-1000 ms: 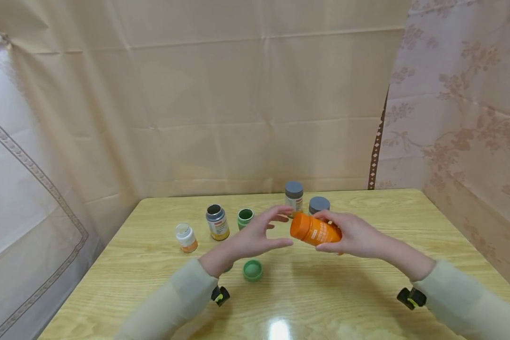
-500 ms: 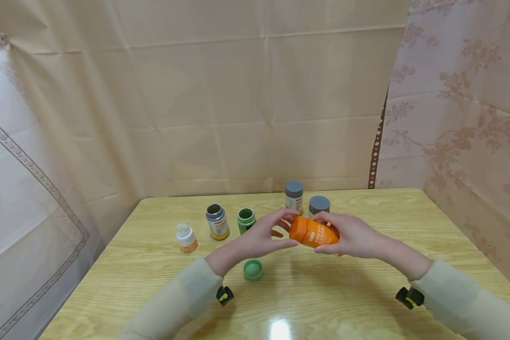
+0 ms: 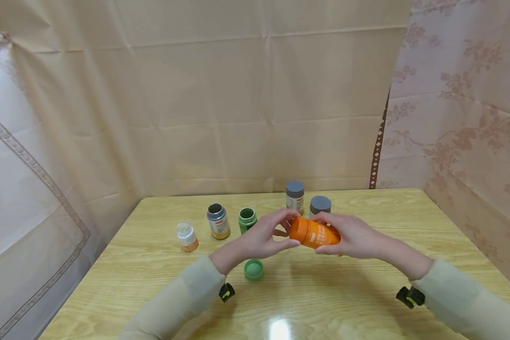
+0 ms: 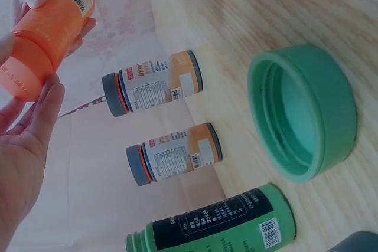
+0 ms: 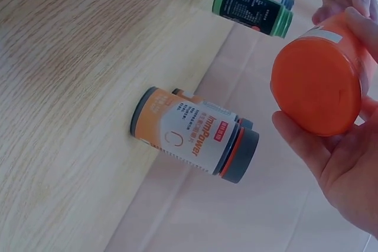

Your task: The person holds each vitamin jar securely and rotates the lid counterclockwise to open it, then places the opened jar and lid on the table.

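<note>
- Orange bottle (image 3: 321, 236) seen held in the air over the near-middle of the table (image 3: 331, 302), tilted well over on its side, cap end turned toward the left hand (image 3: 265, 236).
- Body of the bottle gripped by the right hand (image 3: 354, 233), thumb on the near side, fingers across the upper side; flat base shown in the right wrist view.
- Orange cap (image 3: 299, 230) held on its sides by the left hand, thumb below, fingers curved over and behind; cap seated on the bottle.
- Green lid (image 3: 253, 269) laid on the table with hollow side up, near the left forearm.
- Green bottle (image 3: 247, 218) stood upright, mouth uncovered, lower part hidden behind the left hand in the head view; black label shown in both wrist views.
- Dark-necked bottle (image 3: 218, 222) placed upright to the left of the green one, mouth uncovered.
- Small white jar (image 3: 188, 237) stood farthest left, orange band round its lower part; whether it is capped cannot be told.
- Two grey-capped bottles, rear one (image 3: 295, 196) and front one (image 3: 320, 204), stood upright behind the hands, front one partly covered by the right hand.
- Table backed by a beige cloth (image 3: 195, 118); pale sleeves worn on both arms.
</note>
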{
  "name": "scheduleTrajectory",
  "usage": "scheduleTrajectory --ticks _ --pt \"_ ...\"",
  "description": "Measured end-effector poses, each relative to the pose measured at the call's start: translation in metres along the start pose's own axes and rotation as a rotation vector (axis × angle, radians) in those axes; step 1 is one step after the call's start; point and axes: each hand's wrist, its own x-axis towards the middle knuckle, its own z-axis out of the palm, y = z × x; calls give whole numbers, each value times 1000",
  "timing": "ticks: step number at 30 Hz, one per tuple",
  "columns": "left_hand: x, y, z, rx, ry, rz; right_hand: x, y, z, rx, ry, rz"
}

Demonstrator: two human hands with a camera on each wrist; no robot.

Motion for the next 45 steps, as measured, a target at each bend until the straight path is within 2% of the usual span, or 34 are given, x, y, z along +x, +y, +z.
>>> scheduleTrajectory --ticks 4,9,12,16,19,26,30,33,41,45 --pt "1 2 1 11 11 6 -2 0 0 -40 36 -46" --pt "2 4 3 -30 58 -68 -1 -1 1 -123 102 -102" --pt "3 6 2 -33 71 -106 -1 -3 0 -141 122 -99" --pt "3 9 1 28 59 -126 -1 -4 -1 -137 131 -65" --pt "2 10 -1 63 49 -104 -1 -5 -2 -134 137 -48" --pt "1 6 -6 64 35 58 -2 -3 -4 -138 155 -52" --pt "2 5 -6 58 34 85 -3 -2 -4 -147 151 -50" --pt "2 6 -6 47 38 58 -2 -2 -4 -152 147 -48" --pt "4 11 -5 53 39 -68 -4 -2 -6 -146 137 -32" --pt "5 11 -8 91 27 -76 -3 -3 -7 -151 150 -32"
